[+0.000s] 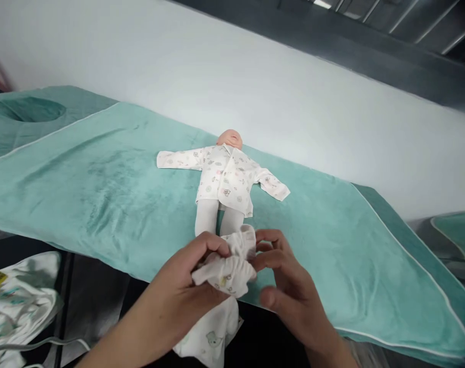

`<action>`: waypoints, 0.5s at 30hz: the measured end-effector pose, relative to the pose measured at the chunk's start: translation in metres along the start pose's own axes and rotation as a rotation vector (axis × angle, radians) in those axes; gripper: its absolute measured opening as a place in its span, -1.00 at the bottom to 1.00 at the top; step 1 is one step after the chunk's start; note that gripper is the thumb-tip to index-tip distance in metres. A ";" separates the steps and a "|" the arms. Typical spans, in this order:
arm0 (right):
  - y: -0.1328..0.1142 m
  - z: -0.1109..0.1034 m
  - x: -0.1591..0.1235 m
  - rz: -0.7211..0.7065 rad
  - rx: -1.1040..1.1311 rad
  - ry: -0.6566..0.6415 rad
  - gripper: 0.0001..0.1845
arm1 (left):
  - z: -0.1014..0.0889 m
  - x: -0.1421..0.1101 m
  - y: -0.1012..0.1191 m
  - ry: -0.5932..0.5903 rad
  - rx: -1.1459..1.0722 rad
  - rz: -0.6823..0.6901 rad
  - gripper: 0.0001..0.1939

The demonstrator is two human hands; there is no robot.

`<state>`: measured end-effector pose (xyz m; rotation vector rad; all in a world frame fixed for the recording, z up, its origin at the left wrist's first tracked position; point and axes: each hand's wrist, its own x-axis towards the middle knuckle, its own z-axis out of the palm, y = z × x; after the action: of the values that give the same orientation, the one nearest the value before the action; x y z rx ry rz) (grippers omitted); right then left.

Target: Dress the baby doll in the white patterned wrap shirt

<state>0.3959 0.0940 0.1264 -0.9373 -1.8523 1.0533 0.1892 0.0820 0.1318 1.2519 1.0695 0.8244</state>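
My left hand [196, 273] is closed around white printed baby pants [232, 273], gathered into folds between thumb and fingers. The rest of the pants hangs below that hand. At the right side of the gathered cloth, my right hand [282, 273] has its curled fingertips against the fabric, with the thumb held apart. Just beyond the hands a baby doll [230, 139] lies on its back. It wears a white printed long-sleeved shirt [228, 179], sleeves spread sideways. Its pale legs [207, 217] point towards me, and the pants and my hands hide its feet.
A teal plush cover [113, 179] with white piping lies under the doll, against a white wall [179, 66]. At the left end the cover has an oval hole [35, 109]. Folded white printed cloths [23, 301] and a grey cable [44, 341] lie at lower left.
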 end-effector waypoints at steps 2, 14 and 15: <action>-0.002 0.000 0.001 -0.017 -0.059 -0.067 -0.80 | -0.009 0.001 0.000 -0.057 -0.039 0.002 -0.76; 0.002 -0.012 0.002 0.376 0.574 -0.127 -0.63 | -0.038 -0.001 0.009 -0.045 -0.058 -0.041 -0.78; 0.002 -0.009 0.003 0.382 0.578 -0.210 -0.62 | -0.037 0.000 0.010 0.049 -0.188 -0.043 -0.73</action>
<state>0.4029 0.1006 0.1282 -0.8611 -1.4116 1.8573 0.1551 0.0957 0.1418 1.0521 1.0296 0.9053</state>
